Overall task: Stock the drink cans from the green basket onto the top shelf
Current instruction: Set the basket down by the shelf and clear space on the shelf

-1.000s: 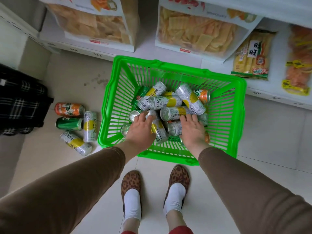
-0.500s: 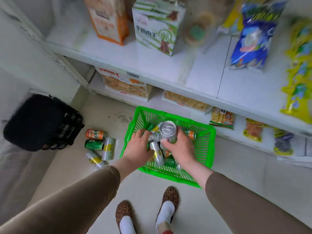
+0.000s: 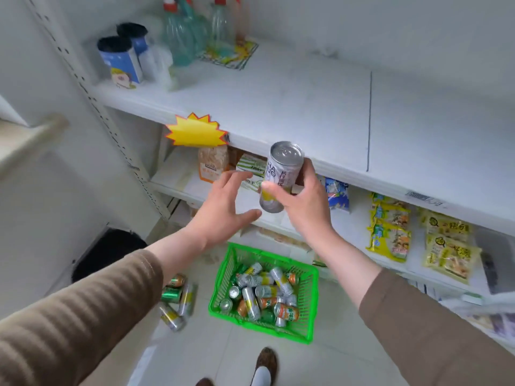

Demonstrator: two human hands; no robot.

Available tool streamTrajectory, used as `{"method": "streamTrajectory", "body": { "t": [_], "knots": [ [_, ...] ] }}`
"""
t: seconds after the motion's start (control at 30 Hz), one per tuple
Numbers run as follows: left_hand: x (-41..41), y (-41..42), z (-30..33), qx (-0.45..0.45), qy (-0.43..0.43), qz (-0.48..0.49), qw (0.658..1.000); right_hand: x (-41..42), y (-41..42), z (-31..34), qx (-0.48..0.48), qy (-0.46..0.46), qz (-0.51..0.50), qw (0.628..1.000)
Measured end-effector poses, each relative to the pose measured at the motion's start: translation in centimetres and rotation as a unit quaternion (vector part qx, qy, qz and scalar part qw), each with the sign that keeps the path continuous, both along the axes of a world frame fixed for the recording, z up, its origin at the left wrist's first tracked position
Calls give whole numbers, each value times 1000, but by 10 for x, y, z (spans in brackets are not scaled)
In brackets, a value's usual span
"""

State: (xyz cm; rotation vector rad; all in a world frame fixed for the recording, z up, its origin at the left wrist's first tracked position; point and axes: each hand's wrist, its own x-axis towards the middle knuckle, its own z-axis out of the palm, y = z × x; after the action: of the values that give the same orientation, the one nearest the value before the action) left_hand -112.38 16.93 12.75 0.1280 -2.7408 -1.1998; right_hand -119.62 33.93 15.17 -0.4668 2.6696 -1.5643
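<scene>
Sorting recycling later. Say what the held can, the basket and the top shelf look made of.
Can in the right hand: metal, probably aluminium; shiny silver top, printed wrap.
Green basket: moulded plastic, glossy, slotted lattice walls.
Top shelf: likely white-painted sheet metal; matte, thin edge, seam between panels. Not certain.

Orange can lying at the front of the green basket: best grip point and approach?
Grip the orange can across its mid-body, coming from straight above. It lies on its side atop the pile, so the barrel is exposed, while the green basket wall blocks side approaches. The left hand is free; the right hand holds a can.
</scene>
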Motion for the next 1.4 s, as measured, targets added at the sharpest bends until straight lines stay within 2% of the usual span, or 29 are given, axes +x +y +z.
{"method": "streamTrajectory", "body": {
  "t": [0.1,0.23,0.37,0.57,0.83,1.4],
  "knots": [
    [-23,-5,35,-5,34,13,999,-35,-11,41,-43,2,9,999],
    [-71,-8,59,-29,32,47,998,-98,-28,64,-58,-30,24,998],
    [-121,-14,61,-51,5,76,996,-156,-43,57,-65,-77,36,994],
    [-176,-28,49,-71,-17,109,991,-215,-70,39,-95,-72,20,993],
    [-228,-56,45,-113,-17,130,985,-263,-106,20,-36,-35,-25,998],
    [-376,-101,46,-166,20,163,972,-401,-183,14,29,35,-48,998]
  ]
}}
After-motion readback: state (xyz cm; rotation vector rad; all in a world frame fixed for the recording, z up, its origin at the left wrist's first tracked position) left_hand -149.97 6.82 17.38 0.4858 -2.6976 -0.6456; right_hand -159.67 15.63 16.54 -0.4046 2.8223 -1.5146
